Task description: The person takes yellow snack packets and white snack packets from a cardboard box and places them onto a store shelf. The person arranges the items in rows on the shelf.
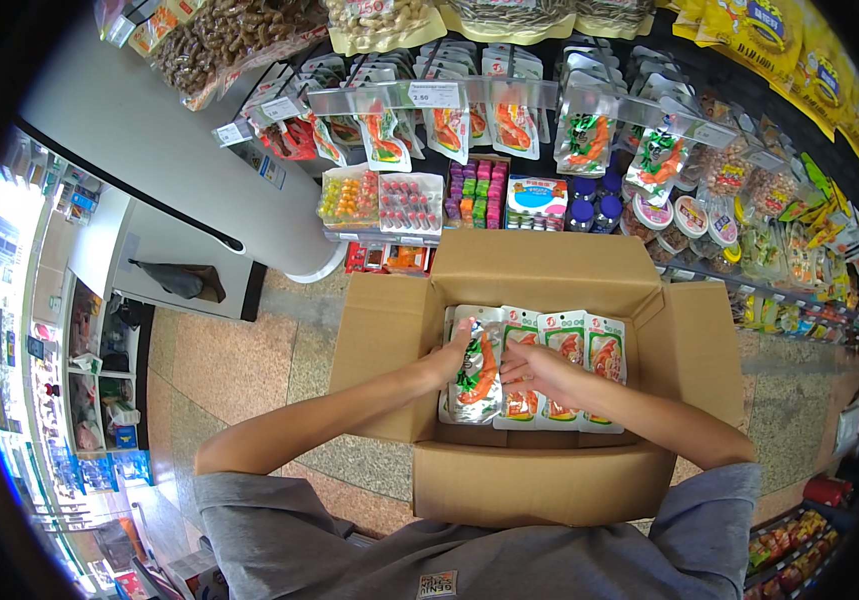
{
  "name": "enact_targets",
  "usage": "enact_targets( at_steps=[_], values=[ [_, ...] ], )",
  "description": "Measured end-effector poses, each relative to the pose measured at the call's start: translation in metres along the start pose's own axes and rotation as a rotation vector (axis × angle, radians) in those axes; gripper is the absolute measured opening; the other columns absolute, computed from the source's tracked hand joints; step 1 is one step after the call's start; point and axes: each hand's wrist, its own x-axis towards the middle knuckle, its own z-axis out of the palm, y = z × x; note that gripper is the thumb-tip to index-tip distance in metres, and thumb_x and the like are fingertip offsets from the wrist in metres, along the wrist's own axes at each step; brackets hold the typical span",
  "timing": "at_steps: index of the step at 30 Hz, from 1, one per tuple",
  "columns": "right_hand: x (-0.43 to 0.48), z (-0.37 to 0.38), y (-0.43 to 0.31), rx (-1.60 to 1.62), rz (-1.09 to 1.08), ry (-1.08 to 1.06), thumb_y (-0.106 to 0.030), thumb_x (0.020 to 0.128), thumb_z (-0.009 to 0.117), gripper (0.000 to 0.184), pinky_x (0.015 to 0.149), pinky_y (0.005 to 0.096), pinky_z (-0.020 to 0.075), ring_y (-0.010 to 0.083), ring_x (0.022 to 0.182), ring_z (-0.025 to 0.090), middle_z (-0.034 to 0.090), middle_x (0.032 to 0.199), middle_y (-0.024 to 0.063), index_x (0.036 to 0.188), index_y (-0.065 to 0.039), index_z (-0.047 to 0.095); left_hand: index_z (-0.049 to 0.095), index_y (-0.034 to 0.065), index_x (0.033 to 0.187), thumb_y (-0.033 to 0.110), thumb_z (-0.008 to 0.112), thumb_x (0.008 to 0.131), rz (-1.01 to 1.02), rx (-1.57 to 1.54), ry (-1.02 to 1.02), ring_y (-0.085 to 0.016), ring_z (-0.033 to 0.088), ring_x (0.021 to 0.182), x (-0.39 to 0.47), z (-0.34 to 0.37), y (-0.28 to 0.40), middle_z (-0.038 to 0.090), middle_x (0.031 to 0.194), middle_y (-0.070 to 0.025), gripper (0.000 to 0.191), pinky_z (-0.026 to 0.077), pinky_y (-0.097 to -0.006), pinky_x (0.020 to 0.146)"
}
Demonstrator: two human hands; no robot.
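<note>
An open cardboard box (542,484) lies before me with its flaps folded outward. My left hand (453,360) grips the left edge of a silver snack packet (480,386), its thumb on the front face. This packet bears dark and green writing and a picture of orange-red food. To its right, my right hand (542,373) reaches in with fingers spread, holding nothing that I can see. Beneath the right hand, white-and-green snack packets (566,351) lie side by side in the box, partly covered by that hand and forearm. Another packet's pale edge shows under the silver one.
Beyond the box, similar packets (515,124) hang from hooks behind a clear price rail (433,96). Below them stand candy boxes (478,187) and round-lidded tubs (690,216). A thick grey column (249,202) rises at the left. Yellow snack bags (759,34) hang at upper right.
</note>
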Motion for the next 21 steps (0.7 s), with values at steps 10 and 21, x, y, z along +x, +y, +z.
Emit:
enact_targets(
  at_steps=[10,21],
  values=[
    [-0.001,-0.002,0.004,0.043,-0.005,0.006,-0.045,0.100,0.042,0.053,0.095,0.0395,0.0470,0.0250,0.108,0.055,0.051,0.114,0.0183,0.118,0.005,0.046,0.017,0.0196,0.152,0.075,0.004,0.088,0.038,-0.019,0.021,-0.036,0.014,0.143,0.003,0.001,0.000,0.019,0.156,-0.0128,0.085,0.015,-0.0516,0.114],
    [-0.027,-0.039,-0.015,0.077,-0.214,0.043,-0.036,0.101,0.042,0.045,0.094,0.0350,0.0475,0.0224,0.106,0.059,0.060,0.106,0.0137,0.116,0.004,0.054,0.027,-0.0044,0.144,0.069,0.016,0.093,0.248,-0.105,0.112,-0.034,0.034,0.135,-0.016,0.005,0.048,0.031,0.147,-0.0216,0.090,0.029,-0.0451,0.111]
  ],
)
